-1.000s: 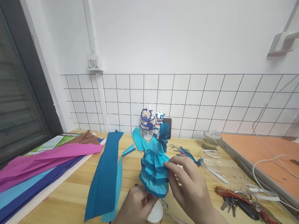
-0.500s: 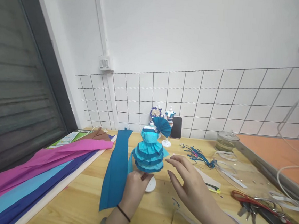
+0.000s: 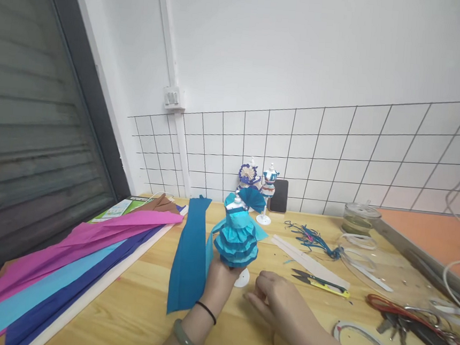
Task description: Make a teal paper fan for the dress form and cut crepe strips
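1. Dress form (image 3: 236,243): dressed in tiered blue paper, mid-scene above the table (image 3: 138,299). Your left hand (image 3: 221,282) appears to grip its stand beneath the hem (image 3: 238,262), which partly hides your grip.
2. Your right hand (image 3: 279,300): grip loosely parted, empty, near and right of the base (image 3: 242,278).
3. Hem: if your left grip slides upward, the lowest tier could crumple.
4. Fan (image 3: 253,198): tilting farther could bend it against the far form (image 3: 267,189).
5. Snips (image 3: 320,284): blades point left; a careless rightward reach could nick you.
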The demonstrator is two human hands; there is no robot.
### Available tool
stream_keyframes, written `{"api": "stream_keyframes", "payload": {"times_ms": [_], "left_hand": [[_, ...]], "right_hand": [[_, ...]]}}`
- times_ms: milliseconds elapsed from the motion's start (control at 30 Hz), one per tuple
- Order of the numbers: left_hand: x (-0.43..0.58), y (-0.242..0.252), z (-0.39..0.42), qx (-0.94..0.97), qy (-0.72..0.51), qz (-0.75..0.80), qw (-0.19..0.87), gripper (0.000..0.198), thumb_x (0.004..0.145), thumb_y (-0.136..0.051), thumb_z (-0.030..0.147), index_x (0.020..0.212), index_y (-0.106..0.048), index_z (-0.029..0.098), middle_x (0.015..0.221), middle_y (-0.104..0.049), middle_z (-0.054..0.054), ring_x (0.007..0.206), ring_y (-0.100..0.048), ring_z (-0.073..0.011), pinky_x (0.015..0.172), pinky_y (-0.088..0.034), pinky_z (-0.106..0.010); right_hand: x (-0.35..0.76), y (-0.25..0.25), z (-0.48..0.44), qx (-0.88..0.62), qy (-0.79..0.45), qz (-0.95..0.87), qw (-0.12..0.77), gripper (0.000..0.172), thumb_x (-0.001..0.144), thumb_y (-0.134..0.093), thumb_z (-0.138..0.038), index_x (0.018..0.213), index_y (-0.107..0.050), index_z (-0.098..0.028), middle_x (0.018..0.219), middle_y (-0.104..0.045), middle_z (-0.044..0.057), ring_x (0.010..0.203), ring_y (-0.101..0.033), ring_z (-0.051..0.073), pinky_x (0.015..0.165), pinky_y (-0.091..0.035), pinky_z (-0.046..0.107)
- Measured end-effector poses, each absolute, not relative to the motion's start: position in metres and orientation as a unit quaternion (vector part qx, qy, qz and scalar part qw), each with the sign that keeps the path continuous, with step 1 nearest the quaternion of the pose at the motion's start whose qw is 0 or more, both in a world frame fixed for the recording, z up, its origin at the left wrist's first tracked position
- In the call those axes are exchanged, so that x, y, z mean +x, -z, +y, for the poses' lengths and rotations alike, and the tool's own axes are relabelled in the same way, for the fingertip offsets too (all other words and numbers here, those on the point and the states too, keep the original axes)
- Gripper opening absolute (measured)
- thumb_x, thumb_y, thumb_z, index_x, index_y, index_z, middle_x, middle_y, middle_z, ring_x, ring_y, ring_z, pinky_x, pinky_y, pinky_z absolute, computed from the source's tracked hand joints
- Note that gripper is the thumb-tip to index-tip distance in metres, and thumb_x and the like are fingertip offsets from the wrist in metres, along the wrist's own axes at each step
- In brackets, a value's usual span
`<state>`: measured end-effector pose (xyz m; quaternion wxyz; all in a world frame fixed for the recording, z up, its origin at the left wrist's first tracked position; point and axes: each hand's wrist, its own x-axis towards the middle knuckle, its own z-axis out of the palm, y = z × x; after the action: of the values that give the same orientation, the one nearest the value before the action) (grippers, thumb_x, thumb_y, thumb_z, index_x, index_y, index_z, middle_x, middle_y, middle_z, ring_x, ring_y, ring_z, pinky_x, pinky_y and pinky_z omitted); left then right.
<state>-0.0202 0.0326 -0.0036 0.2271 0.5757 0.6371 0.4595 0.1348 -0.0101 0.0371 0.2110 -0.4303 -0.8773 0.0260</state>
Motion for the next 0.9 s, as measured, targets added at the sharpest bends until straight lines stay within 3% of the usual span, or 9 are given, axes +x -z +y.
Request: {"api": "stream_keyframes", "payload": {"times_ms": [233,567,633,733,833,900], "left_hand": [[-0.023,0.006,0.031,0.59,-0.436,0.637,0.234,0.014,0.062,-0.068,0.019,0.076,-0.065,0.018,0.063,-0.069,-0.002,0.069,-0.064,-0.0212,0.057,-0.047,-0.027],[-0.033,0.006,0.027,0.635,-0.404,0.596,0.278,0.007,0.067,-0.058,0.012,0.065,-0.064,0.012,0.061,-0.067,-0.003,0.064,-0.061,-0.017,0.056,-0.043,-0.024],[-0.036,0.005,0.027,0.644,-0.403,0.583,0.288,0.007,0.067,-0.057,0.011,0.065,-0.064,0.011,0.061,-0.067,-0.002,0.064,-0.061,-0.0165,0.054,-0.042,-0.023],[-0.042,0.002,0.027,0.645,-0.414,0.576,0.284,0.009,0.064,-0.056,0.008,0.063,-0.064,0.011,0.058,-0.066,-0.001,0.06,-0.059,-0.0159,0.052,-0.041,-0.022],[-0.053,-0.003,0.029,0.627,-0.447,0.58,0.265,0.015,0.064,-0.053,0.005,0.068,-0.065,0.013,0.063,-0.068,-0.002,0.062,-0.06,-0.0163,0.055,-0.043,-0.023],[-0.062,-0.007,0.031,0.605,-0.479,0.587,0.244,0.018,0.066,-0.051,0.007,0.074,-0.066,0.014,0.07,-0.069,-0.004,0.067,-0.061,-0.0174,0.06,-0.045,-0.026]], "right_hand": [[0.137,-0.038,-0.02,-0.427,-0.009,-0.889,0.167,0.048,0.091,-0.036,-0.033,0.047,-0.051,-0.02,0.051,-0.063,0.003,0.044,-0.055,0.014,0.047,-0.025,0.026],[0.161,-0.031,-0.029,-0.47,-0.114,-0.862,0.151,0.047,0.092,-0.03,-0.035,0.052,-0.049,-0.019,0.053,-0.061,0.002,0.048,-0.054,0.014,0.048,-0.031,0.024],[0.163,-0.036,-0.025,-0.473,-0.157,-0.847,0.184,0.043,0.091,-0.032,-0.036,0.058,-0.053,-0.019,0.056,-0.061,0.002,0.052,-0.054,0.014,0.049,-0.035,0.023],[0.163,-0.054,-0.014,-0.462,-0.18,-0.814,0.303,0.03,0.09,-0.038,-0.035,0.072,-0.057,-0.019,0.067,-0.063,0.002,0.06,-0.056,0.015,0.054,-0.042,0.024],[0.158,-0.085,-0.008,-0.415,-0.082,-0.792,0.441,0.019,0.087,-0.044,-0.031,0.08,-0.058,-0.02,0.07,-0.062,0.003,0.058,-0.053,0.015,0.054,-0.043,0.027],[0.153,-0.111,-0.006,-0.343,0.005,-0.8,0.493,0.012,0.086,-0.047,-0.024,0.082,-0.058,-0.02,0.072,-0.061,0.004,0.066,-0.054,0.017,0.059,-0.044,0.029]]}}
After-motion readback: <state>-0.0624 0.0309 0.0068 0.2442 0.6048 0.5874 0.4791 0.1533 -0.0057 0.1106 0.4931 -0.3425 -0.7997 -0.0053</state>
